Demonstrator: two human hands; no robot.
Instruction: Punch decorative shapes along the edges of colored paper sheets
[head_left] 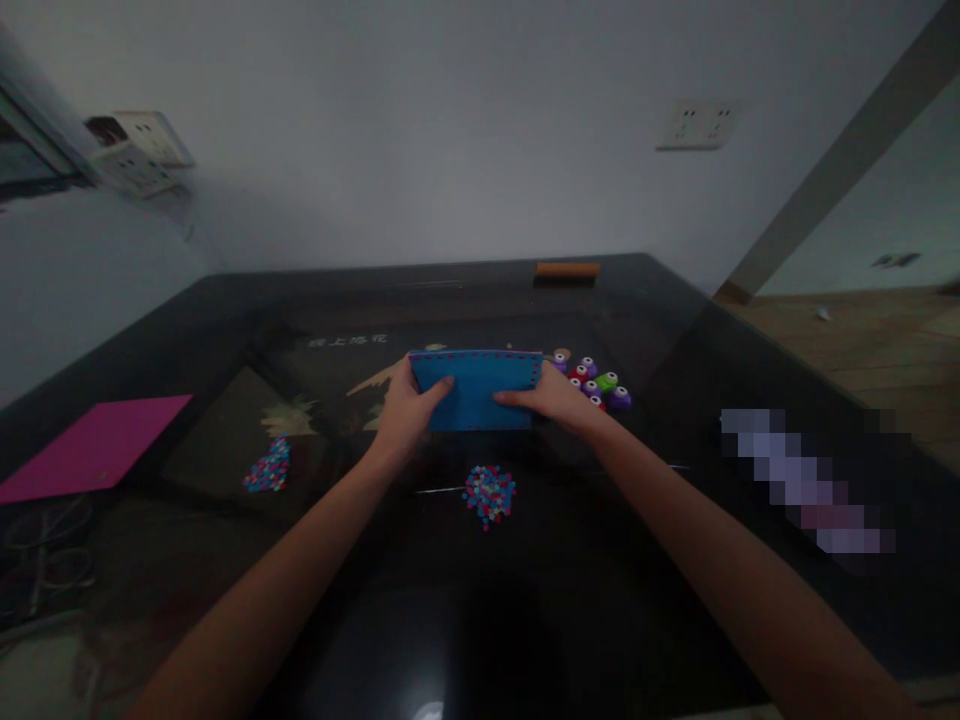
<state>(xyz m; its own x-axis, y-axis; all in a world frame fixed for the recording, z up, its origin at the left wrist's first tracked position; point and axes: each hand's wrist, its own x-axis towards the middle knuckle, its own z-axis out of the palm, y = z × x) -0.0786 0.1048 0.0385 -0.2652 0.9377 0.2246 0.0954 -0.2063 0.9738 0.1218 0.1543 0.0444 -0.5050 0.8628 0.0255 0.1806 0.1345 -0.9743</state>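
The blue stitched piece (480,395) is held upright or nearly so over the middle of the table (600,620), beyond the near pile of small coloured bits (489,495); whether its lower edge touches the surface cannot be told. The left hand (401,402) has its grip clamped on the left side, the right hand (559,396) on the right side, thumbs on the near face and fingers hidden behind. It looks like felt with reddish stitches along its edges, so it should be light, soft and rather floppy, not slippery or fragile; the two side edges, held slightly taut, seem the best places to hold. The tabletop is dark and glossy, with pale lettering (347,341) at the far left, and small bits would probably skid on it. Another pile of bits (270,467) lies left, with a pink sheet (97,448) farther left. Colourful spool-like pieces (589,381) cluster just beyond the right hand, and an orange-brown bar (568,270) lies at the far edge. Behind stands a plain pale wall (420,130) with a socket plate (696,125) at right; wood-toned floor (892,345) shows farther right. The light is dim.
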